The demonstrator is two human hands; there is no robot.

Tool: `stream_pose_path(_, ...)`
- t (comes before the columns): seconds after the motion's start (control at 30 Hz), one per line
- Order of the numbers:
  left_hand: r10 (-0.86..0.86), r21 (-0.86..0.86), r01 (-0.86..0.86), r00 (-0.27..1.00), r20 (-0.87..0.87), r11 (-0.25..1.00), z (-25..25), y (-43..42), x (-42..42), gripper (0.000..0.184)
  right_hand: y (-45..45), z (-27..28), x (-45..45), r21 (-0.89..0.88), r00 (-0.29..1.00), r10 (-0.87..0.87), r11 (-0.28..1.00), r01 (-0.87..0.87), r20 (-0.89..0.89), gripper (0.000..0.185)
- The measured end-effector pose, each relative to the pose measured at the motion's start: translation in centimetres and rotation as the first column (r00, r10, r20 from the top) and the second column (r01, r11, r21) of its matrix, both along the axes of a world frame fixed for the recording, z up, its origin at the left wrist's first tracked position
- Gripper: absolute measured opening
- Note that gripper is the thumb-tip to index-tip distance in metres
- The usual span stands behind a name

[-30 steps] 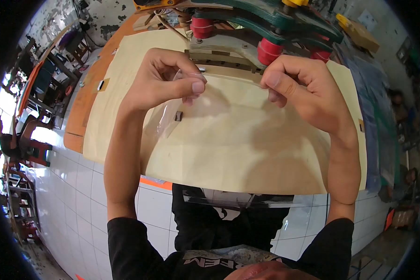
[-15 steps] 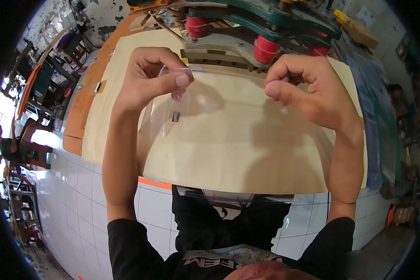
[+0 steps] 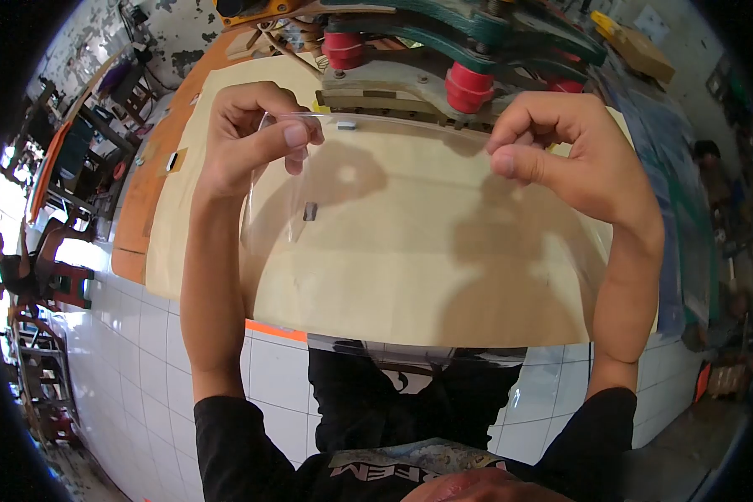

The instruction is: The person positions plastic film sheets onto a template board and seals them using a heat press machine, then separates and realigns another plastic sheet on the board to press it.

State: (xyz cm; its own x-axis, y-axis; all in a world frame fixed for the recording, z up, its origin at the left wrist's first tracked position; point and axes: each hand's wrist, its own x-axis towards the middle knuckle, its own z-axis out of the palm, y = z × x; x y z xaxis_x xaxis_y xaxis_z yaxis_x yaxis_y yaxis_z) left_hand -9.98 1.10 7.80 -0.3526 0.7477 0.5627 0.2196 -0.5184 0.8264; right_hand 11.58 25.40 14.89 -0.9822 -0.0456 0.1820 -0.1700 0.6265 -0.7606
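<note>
A clear plastic sheet (image 3: 272, 188) spans the space between my hands, its far edge running almost straight from one to the other. My left hand (image 3: 255, 138) pinches its far left corner between thumb and fingers, and the sheet curls down below that grip. On the far right, my right hand (image 3: 565, 155) pinches the same edge, thumb against bent fingers. Two small grey pieces, one dark (image 3: 309, 211) and one lighter (image 3: 346, 126), show near the left side. Whether they lie on the sheet or the cream surface (image 3: 410, 284) beneath, I cannot tell.
Behind my hands stands a green-and-grey clamp-like machine (image 3: 376, 79) with red knobs (image 3: 469, 89). Clear bluish sheets (image 3: 673, 243) hang at the right edge of the table. An orange-brown tabletop (image 3: 134, 243) shows at the left. A red stool (image 3: 74, 284) stands farther off.
My hands have moved slightly apart, the left one leftward and the right one rightward, both still pinching the plastic sheet. The lighter grey piece now shows more clearly beside my left hand.
</note>
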Motion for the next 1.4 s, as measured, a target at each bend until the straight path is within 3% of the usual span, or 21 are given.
stream_pose_path(0.17, 0.012, 0.028, -0.011, 1.0, -0.009, 1.0, 0.1, 0.2, 0.0, 0.008, 0.2, -0.1, 0.0, -0.082, 0.999, -0.031, 0.996, 0.032, 0.012, 0.011)
stream_pose_path(0.37, -0.001, 0.074, 0.002, 1.0, -0.01, 0.997, -0.1, 0.2, -0.5, 0.006, 0.7, 0.3, 0.2, 0.037, 0.999, 0.004, 0.999, -0.003, -0.034, 0.012)
stream_pose_path(0.73, -0.005, 0.088, 0.008, 1.0, -0.028, 0.996, -0.3, 0.4, -0.8, 0.007, 1.0, 0.2, 0.2, -0.192, 0.996, 0.016, 0.981, 0.001, 0.086, 0.017)
stream_pose_path(1.4, 0.061, -0.006, -0.061, 0.998, 0.015, 0.998, 0.0, -0.1, 0.1, 0.009, 1.4, 0.1, -0.1, -0.071, 0.997, -0.034, 0.997, 0.038, 0.069, 0.01)
